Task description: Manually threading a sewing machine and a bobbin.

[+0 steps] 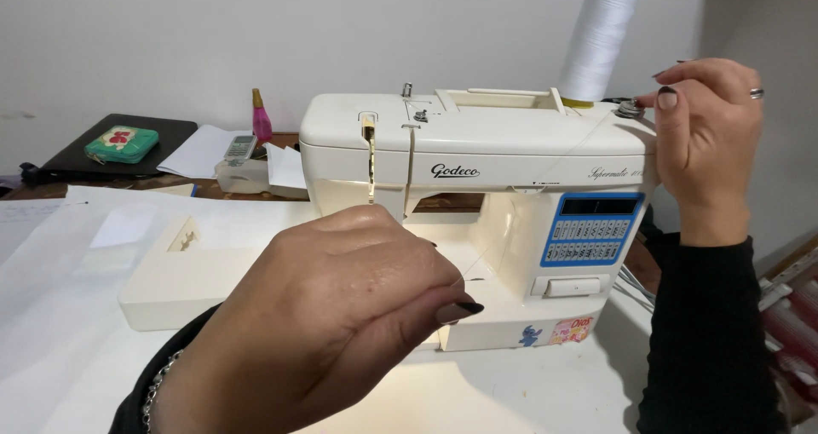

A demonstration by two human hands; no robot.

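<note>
Seemingly, left hand (341,315) pinches thread (545,174); right hand (711,136) at bobbin (629,108).

Needle area of sewing machine (477,170) (behind left hand (341,315)) hidden; thread barely discernible.

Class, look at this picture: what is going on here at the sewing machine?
A person sits at a cream sewing machine on a white table. The left hand pinches a fine white thread in front of the machine. The thread runs up to the right hand, whose fingers rest at a small metal guide on top, beside a tall white thread cone.
</note>
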